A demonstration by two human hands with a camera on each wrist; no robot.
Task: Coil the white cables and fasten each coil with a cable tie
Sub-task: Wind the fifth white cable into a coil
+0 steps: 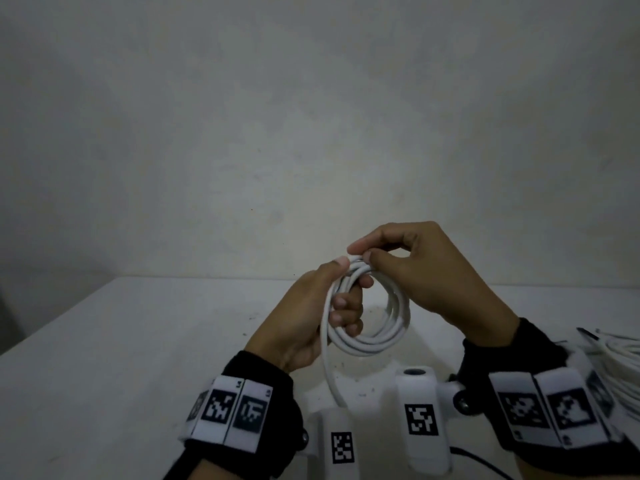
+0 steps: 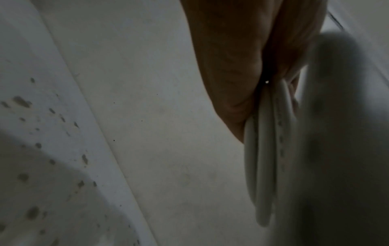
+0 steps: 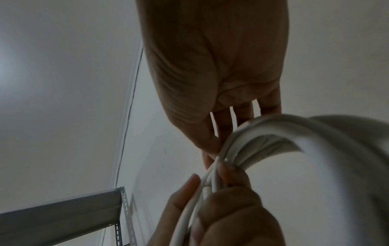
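We hold a coil of white cable [image 1: 372, 317] in the air above a white tabletop [image 1: 138, 341], in front of a plain pale wall [image 1: 311, 116]. Our left hand [image 1: 311, 317] grips the coil's left side, thumb pressed on top of the loops and fingers curled through the middle. Our right hand [image 1: 412, 271] pinches the top of the coil between thumb and fingertips, just beside the left thumb. A loose length of the same cable hangs from the left hand down toward the wrist cameras. The left wrist view shows several loops side by side against the palm. The right wrist view shows both hands meeting on the bundled strands. More white cables [image 1: 620, 362] lie on the tabletop at the far right edge, well apart from the coil.
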